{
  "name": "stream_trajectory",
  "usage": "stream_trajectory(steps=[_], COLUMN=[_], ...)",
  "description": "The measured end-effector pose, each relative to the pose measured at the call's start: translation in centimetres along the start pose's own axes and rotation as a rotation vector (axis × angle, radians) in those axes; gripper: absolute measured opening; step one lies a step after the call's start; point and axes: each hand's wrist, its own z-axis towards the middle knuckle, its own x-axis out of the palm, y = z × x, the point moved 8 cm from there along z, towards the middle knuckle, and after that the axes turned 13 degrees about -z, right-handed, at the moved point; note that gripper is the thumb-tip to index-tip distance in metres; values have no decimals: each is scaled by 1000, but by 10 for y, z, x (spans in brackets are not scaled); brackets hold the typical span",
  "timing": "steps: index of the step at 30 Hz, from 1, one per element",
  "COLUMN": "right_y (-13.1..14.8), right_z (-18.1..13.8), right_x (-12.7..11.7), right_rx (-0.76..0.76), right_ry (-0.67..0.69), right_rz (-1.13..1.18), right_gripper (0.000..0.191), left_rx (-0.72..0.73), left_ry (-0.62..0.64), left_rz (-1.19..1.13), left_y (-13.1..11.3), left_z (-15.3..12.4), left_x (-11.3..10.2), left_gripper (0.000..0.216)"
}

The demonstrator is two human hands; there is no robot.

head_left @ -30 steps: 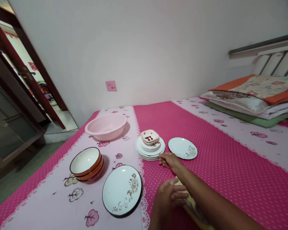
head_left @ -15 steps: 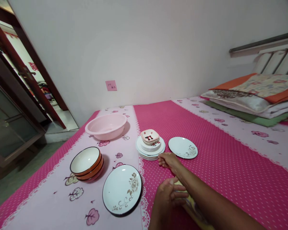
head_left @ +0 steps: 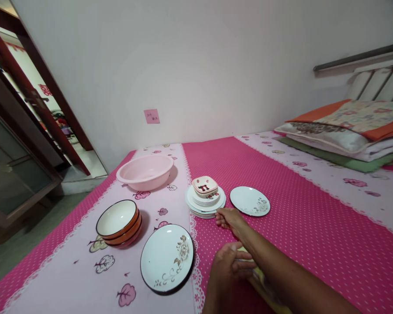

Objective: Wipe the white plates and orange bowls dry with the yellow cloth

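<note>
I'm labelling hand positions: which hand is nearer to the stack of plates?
Right. The right hand is at the near right edge of the stack of plates; contact is unclear. The left hand is farther back, closer to the camera.

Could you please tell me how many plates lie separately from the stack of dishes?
2: one plate right of the bowls, another plate right of the stack of dishes. The right arm may hide more.

1 pink note (head_left: 151, 116) on a white wall (head_left: 216, 65), piled bedding (head_left: 347, 131) near a grey rail (head_left: 360, 56), brown door (head_left: 65, 146)
</note>
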Motion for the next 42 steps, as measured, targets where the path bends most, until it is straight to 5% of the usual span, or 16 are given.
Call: stream_trajectory(steps=[14, 20, 26, 42], right_y=[-2, 16, 16, -3], right_z=[1, -23, -35, 7], right_x=[2, -34, -53, -7], right_rx=[-38, -146, -186, -126], right_ry=[71, 149, 146, 175], right_rz=[-32, -89, -69, -136], right_gripper=[32, 22, 19, 29], left_rx=[-7, 16, 14, 20], left_ry=[-45, -3, 8, -39], left_rz=[-15, -22, -40, -4], left_y=[-2, -9, -8, -9], left_z=[-4, -15, -15, -16], left_x=[1, 7, 7, 9], left_gripper=[78, 52, 53, 69])
